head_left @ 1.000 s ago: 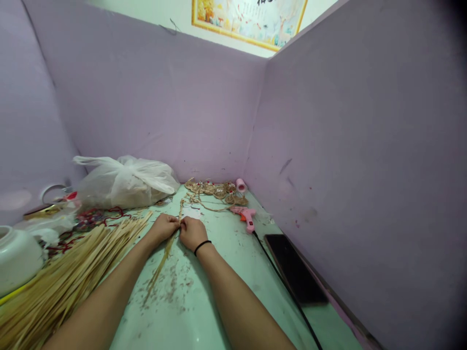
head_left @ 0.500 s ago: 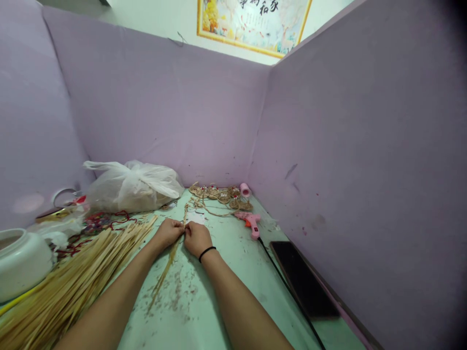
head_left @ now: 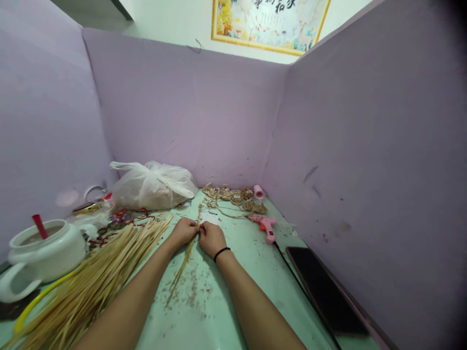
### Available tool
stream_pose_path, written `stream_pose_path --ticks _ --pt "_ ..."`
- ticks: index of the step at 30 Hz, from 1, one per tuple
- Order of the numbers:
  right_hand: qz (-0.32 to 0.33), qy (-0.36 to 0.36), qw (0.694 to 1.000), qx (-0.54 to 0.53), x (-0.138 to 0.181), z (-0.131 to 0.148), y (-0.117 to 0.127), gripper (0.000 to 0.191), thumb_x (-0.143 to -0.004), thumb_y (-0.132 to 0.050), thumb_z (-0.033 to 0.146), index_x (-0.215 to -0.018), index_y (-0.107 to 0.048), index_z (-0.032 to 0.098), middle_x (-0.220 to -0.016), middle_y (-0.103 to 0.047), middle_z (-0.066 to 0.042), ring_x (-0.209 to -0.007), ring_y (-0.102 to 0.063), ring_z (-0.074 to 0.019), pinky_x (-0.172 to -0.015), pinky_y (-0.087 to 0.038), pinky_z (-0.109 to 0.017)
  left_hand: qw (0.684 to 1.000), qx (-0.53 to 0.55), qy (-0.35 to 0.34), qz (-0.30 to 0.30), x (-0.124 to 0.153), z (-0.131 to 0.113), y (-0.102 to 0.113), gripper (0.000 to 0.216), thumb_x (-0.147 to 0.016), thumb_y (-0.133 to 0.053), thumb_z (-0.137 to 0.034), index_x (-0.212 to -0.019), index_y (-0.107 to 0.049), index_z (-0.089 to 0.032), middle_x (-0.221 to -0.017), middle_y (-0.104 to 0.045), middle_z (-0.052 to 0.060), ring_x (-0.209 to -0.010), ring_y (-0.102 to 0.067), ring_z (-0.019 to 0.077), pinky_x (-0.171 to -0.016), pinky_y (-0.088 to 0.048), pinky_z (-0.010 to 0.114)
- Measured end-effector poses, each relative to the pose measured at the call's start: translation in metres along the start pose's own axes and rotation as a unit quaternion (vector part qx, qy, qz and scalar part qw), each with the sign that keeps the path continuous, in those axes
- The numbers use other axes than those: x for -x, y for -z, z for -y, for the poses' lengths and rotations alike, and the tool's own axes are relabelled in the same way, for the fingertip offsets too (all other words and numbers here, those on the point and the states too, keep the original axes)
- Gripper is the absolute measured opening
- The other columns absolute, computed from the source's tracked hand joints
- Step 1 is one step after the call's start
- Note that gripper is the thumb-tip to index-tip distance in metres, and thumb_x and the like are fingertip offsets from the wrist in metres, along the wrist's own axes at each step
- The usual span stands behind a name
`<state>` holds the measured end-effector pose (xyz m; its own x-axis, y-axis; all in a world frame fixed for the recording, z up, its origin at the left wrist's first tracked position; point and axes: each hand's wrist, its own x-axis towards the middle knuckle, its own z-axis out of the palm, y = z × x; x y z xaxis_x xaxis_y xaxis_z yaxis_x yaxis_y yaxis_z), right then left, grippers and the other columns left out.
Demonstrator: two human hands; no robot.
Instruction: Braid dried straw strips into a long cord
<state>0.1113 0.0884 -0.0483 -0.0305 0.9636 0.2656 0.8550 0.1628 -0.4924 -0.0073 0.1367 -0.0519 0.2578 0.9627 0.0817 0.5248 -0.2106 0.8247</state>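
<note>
My left hand (head_left: 185, 230) and my right hand (head_left: 212, 238) meet over the middle of the table, fingertips pinched close together. Both are closed on a thin straw cord (head_left: 199, 214), whose twisted or braided part runs away from me. Loose straw ends (head_left: 182, 270) trail from under the fingers toward me. A black band circles my right wrist. The exact grip of the fingertips is too small to make out. To the left of my left forearm lies a large bundle of dry straw strips (head_left: 105, 262).
Coiled straw pieces with beads (head_left: 237, 197) lie at the back, near a pink roll (head_left: 259, 192). A pink glue gun (head_left: 266, 225) with a black cable and a dark phone-like slab (head_left: 324, 287) are at right. At left stand a white pot (head_left: 54, 253) and a tied plastic bag (head_left: 153, 187).
The view has turned left, so everything appears shifted right and more of the white pot shows. My hands keep their pinch on the straw cord.
</note>
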Motion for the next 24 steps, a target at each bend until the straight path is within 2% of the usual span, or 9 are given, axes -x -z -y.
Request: stream_pose_path --ticks 24 --pt "0.000 0.001 1.000 -0.003 0.001 0.001 0.002 0.023 -0.079 -0.042 0.017 -0.088 -0.063 0.017 -0.085 -0.067 -0.008 -0.077 -0.058 -0.0165 -0.064 -0.035 -0.024 1.000 0.009 -0.014 0.002 -0.005 0.010 -0.003 0.015 -0.052 -0.046 -0.023 -0.044 -0.052 -0.013 -0.039 -0.035 -0.005 -0.045 -0.028 0.0080 -0.047 -0.021 0.022"
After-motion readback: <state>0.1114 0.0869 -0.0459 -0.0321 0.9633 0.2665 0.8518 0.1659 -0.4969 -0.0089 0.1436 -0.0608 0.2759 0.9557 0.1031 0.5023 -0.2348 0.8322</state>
